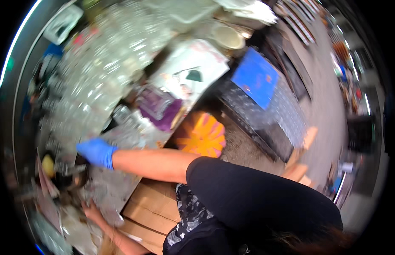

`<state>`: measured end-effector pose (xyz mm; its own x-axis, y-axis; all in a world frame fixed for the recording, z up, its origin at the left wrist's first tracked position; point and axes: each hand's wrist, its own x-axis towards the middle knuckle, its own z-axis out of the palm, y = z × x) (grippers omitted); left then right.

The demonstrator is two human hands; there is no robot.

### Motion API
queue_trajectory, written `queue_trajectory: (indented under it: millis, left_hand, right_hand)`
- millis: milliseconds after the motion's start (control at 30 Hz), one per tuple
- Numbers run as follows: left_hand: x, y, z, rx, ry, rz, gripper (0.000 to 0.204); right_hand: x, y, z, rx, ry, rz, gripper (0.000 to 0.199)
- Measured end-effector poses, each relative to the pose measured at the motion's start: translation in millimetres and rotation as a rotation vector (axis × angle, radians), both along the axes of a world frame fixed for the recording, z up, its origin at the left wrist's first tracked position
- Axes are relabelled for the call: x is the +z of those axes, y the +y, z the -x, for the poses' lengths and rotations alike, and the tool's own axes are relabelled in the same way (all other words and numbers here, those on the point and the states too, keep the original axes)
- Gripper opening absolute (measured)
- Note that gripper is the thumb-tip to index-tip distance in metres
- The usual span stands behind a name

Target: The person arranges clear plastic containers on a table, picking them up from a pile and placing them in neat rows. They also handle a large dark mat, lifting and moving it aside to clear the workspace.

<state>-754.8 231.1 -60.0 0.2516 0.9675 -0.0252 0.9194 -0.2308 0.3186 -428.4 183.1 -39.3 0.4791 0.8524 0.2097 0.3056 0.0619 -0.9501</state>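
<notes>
Gloved hand, right: blue disposable glove, arm stretched across from the lower right, resting near the edge of a crowded counter; blur hides the fingers, so whether they grip anything cannot be told. The reach looks aimed at the clear plastic-wrapped items heaped along that counter.

Bare hand, left: low at the counter's near corner, against crumpled clear wrapping; fingers seem partly curled on it, though a firm hold cannot be confirmed.

Dark round container: just beside the gloved hand, something yellow in or next to it; which, unclear.

Cardboard box: below the right forearm, flaps shut, contents hidden.

Purple item in clear bag: on the counter's far part, beside a white printed sheet.

Round orange-and-yellow object: off the counter edge, lower down.

Blue flat panel: leaning on a dark wire rack, well apart from both hands.
</notes>
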Motion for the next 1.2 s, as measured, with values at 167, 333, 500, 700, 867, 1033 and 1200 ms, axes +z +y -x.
queue_trajectory:
  millis: [167, 333, 500, 700, 867, 1033, 1200]
  left_hand:
    - [62, -49, 9, -0.093, -0.200, 0.118, 0.030]
    - [108, -137, -85, -0.529, 0.186, 0.009, 0.040]
    - [109, -305, -230, -0.805, -0.057, 0.334, 0.027]
    - [51, -565, -378, -1.209, -0.117, 0.536, 0.026]
    - [-53, -813, -465, -1.467, -0.080, 0.621, 0.031]
    - [-156, -1005, -544, -1.544, 0.012, 0.603, 0.031]
    - [-247, -1123, -592, -1.608, -0.036, 0.555, 0.032]
  right_hand:
    - [76, -145, -27, -0.029, -0.195, 0.037, 0.020]
    - [82, -326, -45, -0.272, -0.061, -0.055, 0.028]
    - [59, -562, -65, -0.742, -0.236, 0.192, 0.020]
    - [-25, -850, -75, -1.323, -0.045, 0.388, 0.023]
    - [-129, -1061, -89, -1.598, 0.154, 0.520, 0.025]
    - [-214, -1183, -147, -1.730, 0.202, 0.527, 0.026]
    - [-285, -1254, -182, -1.767, 0.335, 0.557, 0.025]
